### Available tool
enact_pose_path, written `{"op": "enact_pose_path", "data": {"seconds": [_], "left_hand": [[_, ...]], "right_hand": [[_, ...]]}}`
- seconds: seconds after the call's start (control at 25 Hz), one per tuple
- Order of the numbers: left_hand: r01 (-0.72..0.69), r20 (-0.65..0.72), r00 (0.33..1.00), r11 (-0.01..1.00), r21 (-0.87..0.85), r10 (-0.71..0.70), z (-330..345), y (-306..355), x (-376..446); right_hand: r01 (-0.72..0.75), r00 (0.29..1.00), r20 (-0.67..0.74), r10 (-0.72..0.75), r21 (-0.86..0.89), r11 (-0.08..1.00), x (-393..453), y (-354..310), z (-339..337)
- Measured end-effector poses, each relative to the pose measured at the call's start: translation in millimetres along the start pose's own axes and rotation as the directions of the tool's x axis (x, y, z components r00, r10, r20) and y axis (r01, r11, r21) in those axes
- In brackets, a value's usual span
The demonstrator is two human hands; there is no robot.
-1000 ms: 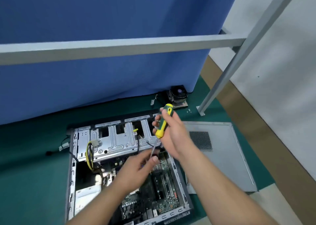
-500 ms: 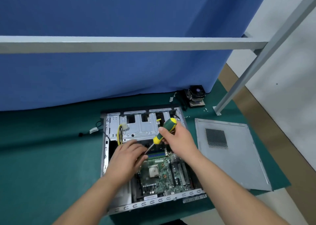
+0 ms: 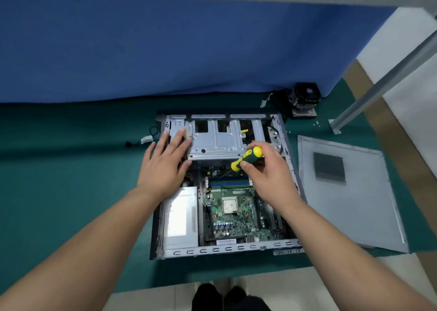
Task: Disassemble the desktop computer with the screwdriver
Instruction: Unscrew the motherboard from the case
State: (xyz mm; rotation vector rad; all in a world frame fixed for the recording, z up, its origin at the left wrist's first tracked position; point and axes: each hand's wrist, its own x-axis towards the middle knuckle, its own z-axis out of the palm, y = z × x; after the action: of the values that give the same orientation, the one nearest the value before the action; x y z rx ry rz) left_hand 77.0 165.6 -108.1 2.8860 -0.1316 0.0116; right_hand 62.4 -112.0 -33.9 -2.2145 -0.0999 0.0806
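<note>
An open desktop computer case lies flat on a green mat. Inside are a green motherboard, a silver power supply at the left and a metal drive cage at the far end. My right hand grips a yellow and green screwdriver, its shaft slanting down and left toward the board's far edge. My left hand rests flat with straight fingers on the cage's left end.
The removed grey side panel lies right of the case. A black cooler fan sits at the far right by a blue partition. A grey frame leg stands on the mat's right corner. Small screws lie nearby.
My left hand has left the screwdriver shaft and moved up and left onto the drive cage. The view has tilted down, showing the whole case. The right hand still holds the screwdriver.
</note>
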Motion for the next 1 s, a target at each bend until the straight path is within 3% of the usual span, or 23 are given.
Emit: {"op": "enact_pose_path", "data": {"seconds": [0.2,0.44,0.64,1.0], "left_hand": [[0.003,-0.005,1.0,0.993,-0.12,-0.004,0,-1,1],[-0.018,-0.003,1.0,0.994,-0.105,0.017,1,-5,5],[-0.022,-0.013,1.0,0.995,-0.1,0.021,4,-8,7],[-0.02,-0.006,1.0,0.993,-0.12,0.02,2,-8,6]], "right_hand": [[0.156,0.987,0.053,-0.154,-0.041,0.987,7,13,33],[0.311,0.95,0.063,-0.305,-0.135,0.941,16,31,63],[0.333,0.94,-0.042,-0.339,-0.117,0.936,17,44,76],[0.37,0.921,-0.099,-0.376,-0.078,0.926,16,49,75]]}}
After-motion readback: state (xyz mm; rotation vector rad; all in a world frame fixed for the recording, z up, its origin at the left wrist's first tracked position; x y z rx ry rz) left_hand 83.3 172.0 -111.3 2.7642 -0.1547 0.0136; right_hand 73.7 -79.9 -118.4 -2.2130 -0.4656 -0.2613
